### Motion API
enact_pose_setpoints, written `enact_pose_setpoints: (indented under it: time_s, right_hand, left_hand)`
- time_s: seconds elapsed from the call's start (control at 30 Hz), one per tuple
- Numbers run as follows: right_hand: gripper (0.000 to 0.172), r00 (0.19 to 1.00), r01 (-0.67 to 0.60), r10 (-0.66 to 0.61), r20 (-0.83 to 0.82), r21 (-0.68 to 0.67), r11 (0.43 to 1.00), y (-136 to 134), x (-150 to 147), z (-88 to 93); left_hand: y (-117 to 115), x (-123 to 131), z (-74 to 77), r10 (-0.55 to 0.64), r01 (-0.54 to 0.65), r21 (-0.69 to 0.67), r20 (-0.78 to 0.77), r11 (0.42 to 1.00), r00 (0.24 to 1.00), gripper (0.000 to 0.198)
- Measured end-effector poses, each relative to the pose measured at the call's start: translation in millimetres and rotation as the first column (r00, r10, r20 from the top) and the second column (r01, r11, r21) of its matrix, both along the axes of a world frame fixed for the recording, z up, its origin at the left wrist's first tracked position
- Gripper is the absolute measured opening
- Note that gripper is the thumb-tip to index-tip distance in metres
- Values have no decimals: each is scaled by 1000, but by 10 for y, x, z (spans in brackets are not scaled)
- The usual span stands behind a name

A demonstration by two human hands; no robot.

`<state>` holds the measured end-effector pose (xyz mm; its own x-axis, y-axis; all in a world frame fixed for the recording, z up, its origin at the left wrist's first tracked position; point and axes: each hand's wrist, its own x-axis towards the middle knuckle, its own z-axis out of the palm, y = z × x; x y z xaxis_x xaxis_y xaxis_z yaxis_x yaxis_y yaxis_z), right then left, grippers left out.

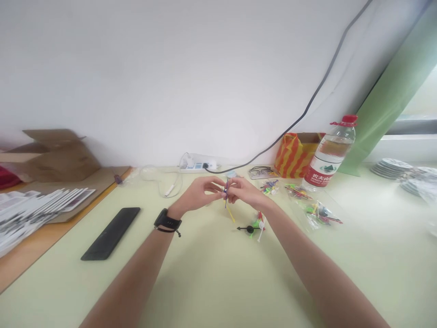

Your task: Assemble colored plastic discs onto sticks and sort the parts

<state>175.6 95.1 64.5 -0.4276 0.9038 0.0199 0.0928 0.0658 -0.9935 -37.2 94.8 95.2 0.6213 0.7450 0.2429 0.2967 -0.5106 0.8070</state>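
Observation:
My left hand (202, 193) and my right hand (244, 190) meet above the table. Both are closed in a pinch on a thin blue plastic pointer (226, 195), held roughly upright; the fingers hide part of it. Just below the fingertips is a slim yellow plastic pointer (231, 213); whether it touches the blue one I cannot tell. Close to my right forearm lies a black plastic arrow pointer (250, 229) with a round hub, beside white (261, 230), green and red pieces. A black watch is on my left wrist.
Bags of colourful plastic pieces (321, 212) lie right, before a large water bottle (329, 157) and striped bag (295, 155). A power strip (198, 166) with cables stands against the wall. Left are a dark flat slab (111, 233), stacked cards (41, 212) and a cardboard box (61, 155).

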Motion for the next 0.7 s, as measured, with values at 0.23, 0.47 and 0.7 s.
enact_pose_setpoints:
  time_s: [0.23,0.47,0.7]
  right_hand:
    - [18,923,90,-139,359,149,985,8,-133,-169]
    - [21,744,-37,-69,665,144,989,43,116,-191]
    - [31,488,-385,370,791,-185,904,-105,337,176]
  left_hand:
    - [45,25,-223,81,-72,142,-63,987,995,9]
    - [117,-37,-433,152,-87,205,-327,975,933,15]
    - [214,-175,-492,269,-173,255,-416,952,869,19]
